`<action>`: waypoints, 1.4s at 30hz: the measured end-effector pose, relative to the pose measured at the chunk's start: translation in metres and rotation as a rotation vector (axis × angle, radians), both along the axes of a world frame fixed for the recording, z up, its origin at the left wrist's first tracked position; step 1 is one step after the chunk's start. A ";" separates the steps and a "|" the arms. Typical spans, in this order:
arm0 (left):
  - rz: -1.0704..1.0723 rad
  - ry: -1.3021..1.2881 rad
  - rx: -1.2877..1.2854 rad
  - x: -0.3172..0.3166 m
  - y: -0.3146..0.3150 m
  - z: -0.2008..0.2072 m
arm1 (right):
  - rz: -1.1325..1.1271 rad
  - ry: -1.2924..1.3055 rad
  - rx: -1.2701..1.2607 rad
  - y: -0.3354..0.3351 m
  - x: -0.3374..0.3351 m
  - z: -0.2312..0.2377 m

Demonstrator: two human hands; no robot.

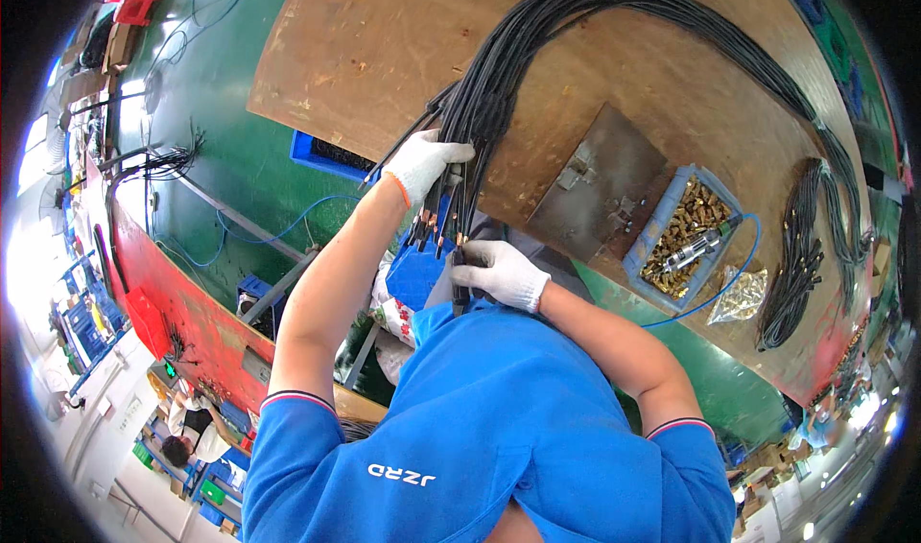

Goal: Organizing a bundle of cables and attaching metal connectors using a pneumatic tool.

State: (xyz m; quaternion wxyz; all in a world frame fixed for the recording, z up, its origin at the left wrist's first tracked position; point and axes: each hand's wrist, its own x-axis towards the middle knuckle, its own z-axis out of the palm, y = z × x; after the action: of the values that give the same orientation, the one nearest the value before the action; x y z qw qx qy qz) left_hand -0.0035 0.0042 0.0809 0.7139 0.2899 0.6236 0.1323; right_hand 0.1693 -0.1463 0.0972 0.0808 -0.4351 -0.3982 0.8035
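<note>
A thick bundle of black cables [494,82] arcs across the table and comes down toward me. My left hand [427,167], in a white glove, is closed around the bundle near its end. Below it, loose cable ends with copper-coloured tips [460,219] hang over the table's near edge. My right hand [504,274], also gloved, is closed at these ends, close to my body. A short black stick-like piece [460,298] shows at its fingertips; its exact kind cannot be told. A blue surface [413,276] lies beneath the cable ends.
On the brown table [384,44], a blue bin [641,255] holds brass fittings, with a metal air tool [693,252] on a blue hose. Nearby are a dark metal plate [600,183], a bag of small fittings [739,296] and another cable coil [791,274].
</note>
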 end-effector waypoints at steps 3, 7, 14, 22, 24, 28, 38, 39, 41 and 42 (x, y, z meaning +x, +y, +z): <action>0.005 0.013 -0.016 0.001 -0.001 0.000 | -0.236 -0.126 -0.039 0.008 -0.005 0.001; -0.012 -0.002 0.002 0.000 -0.004 -0.009 | -0.414 -0.289 0.276 0.029 -0.017 -0.027; -0.072 0.046 0.040 -0.023 0.017 0.010 | -0.648 -0.237 0.204 0.135 -0.008 -0.060; -0.012 -0.055 -0.070 -0.031 0.024 0.010 | -1.255 0.352 -0.519 0.189 0.017 -0.048; 0.152 -0.257 -0.178 -0.018 0.018 0.012 | -1.221 0.390 -0.417 0.172 0.010 -0.046; 0.187 -0.304 -0.118 -0.014 0.005 0.002 | -1.168 0.345 -0.150 0.148 -0.018 -0.049; 0.196 -0.259 -0.239 -0.021 0.016 -0.002 | -1.134 0.105 -0.187 0.125 -0.005 -0.025; 0.181 -0.270 -0.256 -0.026 0.018 -0.004 | -1.103 0.069 -0.204 0.122 0.001 -0.026; 0.146 -0.243 -0.211 -0.024 0.019 0.005 | -1.031 0.079 -0.256 0.109 0.014 -0.032; 0.114 -0.215 -0.166 -0.022 0.020 0.011 | -0.955 0.090 -0.309 0.102 0.018 -0.035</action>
State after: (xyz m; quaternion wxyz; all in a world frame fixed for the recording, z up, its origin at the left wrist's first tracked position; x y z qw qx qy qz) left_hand -0.0253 0.0246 0.0914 0.7894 0.1780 0.5677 0.1509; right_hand 0.1870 -0.0442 0.0626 0.3913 -0.5405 -0.0273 0.7443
